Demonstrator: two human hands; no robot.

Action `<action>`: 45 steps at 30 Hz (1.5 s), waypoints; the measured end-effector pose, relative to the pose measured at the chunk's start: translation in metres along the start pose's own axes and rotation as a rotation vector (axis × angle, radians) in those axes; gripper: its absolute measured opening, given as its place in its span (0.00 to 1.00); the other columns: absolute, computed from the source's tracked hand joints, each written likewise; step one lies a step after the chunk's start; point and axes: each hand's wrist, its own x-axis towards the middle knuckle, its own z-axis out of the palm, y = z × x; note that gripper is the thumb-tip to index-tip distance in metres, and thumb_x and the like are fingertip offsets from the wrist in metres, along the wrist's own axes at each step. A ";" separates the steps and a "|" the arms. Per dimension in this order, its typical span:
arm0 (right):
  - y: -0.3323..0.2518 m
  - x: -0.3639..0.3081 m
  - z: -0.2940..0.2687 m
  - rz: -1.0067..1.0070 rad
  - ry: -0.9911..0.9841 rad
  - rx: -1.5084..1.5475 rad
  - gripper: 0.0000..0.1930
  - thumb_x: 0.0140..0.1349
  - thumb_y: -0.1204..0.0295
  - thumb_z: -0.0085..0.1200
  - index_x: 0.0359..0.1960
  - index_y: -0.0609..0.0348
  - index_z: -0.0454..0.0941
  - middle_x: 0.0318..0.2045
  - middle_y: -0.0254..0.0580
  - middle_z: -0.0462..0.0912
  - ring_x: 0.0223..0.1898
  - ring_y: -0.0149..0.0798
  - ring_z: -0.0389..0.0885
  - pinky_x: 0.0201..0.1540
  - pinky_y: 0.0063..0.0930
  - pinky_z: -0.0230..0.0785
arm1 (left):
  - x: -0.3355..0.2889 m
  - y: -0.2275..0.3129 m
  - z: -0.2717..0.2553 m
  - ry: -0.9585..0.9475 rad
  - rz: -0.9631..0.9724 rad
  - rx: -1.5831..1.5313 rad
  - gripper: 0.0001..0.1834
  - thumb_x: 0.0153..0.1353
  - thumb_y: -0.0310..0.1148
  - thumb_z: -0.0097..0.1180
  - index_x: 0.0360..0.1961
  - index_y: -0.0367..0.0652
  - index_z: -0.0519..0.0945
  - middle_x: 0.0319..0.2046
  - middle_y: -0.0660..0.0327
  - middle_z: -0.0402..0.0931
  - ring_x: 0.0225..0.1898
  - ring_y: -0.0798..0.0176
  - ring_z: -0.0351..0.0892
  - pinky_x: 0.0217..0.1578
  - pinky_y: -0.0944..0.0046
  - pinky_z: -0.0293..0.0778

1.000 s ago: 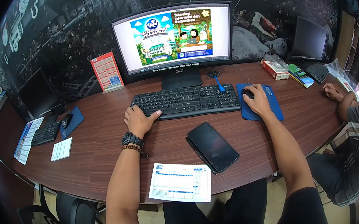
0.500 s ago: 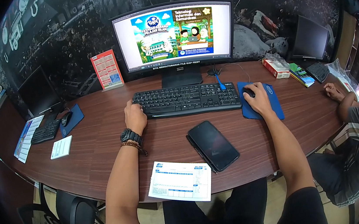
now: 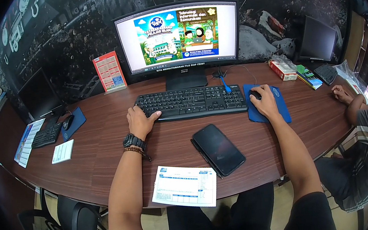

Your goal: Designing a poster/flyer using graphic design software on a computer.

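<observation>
My left hand (image 3: pixel 140 122) rests at the lower left corner of a black keyboard (image 3: pixel 189 101), its thumb stretched out to the right over the front edge and its fingertips at the left-hand keys. It holds nothing. A dark watch and a beaded bracelet sit on that wrist. Under my right hand (image 3: pixel 265 103) is a black computer mouse (image 3: pixel 254 93), mostly covered by my fingers, on a blue mouse pad (image 3: pixel 283 110). Behind the keyboard stands a curved monitor (image 3: pixel 203 65) with two colourful illustrated covers side by side on its screen.
A dark phone (image 3: pixel 220 149) with a pen along its left side and a printed form (image 3: pixel 185 186) lie nearer me. A red desk calendar (image 3: pixel 110 71) stands left of the monitor. Another person's hand (image 3: pixel 342 94) rests at the right edge. An office chair (image 3: pixel 79 220) stands lower left.
My left thumb has spread out to the right along the keyboard's front edge, and the fingers have opened from a more curled pose. My right hand stays on the mouse.
</observation>
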 end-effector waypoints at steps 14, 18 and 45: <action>0.003 0.000 0.002 0.041 0.045 -0.036 0.19 0.56 0.64 0.58 0.48 0.57 0.83 0.51 0.53 0.76 0.52 0.56 0.79 0.56 0.43 0.72 | 0.000 0.006 -0.007 -0.058 -0.025 0.044 0.45 0.53 0.61 0.68 0.43 0.18 0.78 0.53 0.35 0.69 0.59 0.34 0.67 0.57 0.44 0.72; 0.004 -0.001 0.001 0.037 0.051 -0.047 0.19 0.56 0.64 0.58 0.48 0.57 0.84 0.51 0.53 0.76 0.53 0.56 0.78 0.56 0.44 0.72 | 0.000 0.005 -0.007 -0.074 -0.022 0.040 0.45 0.54 0.61 0.68 0.43 0.18 0.78 0.53 0.35 0.69 0.59 0.34 0.67 0.57 0.44 0.72; 0.006 0.001 0.003 0.042 0.047 -0.036 0.19 0.55 0.63 0.58 0.48 0.56 0.83 0.52 0.54 0.75 0.52 0.57 0.78 0.56 0.45 0.72 | -0.001 0.004 -0.004 -0.052 -0.023 0.047 0.40 0.58 0.57 0.65 0.42 0.18 0.79 0.53 0.35 0.70 0.59 0.34 0.67 0.58 0.44 0.70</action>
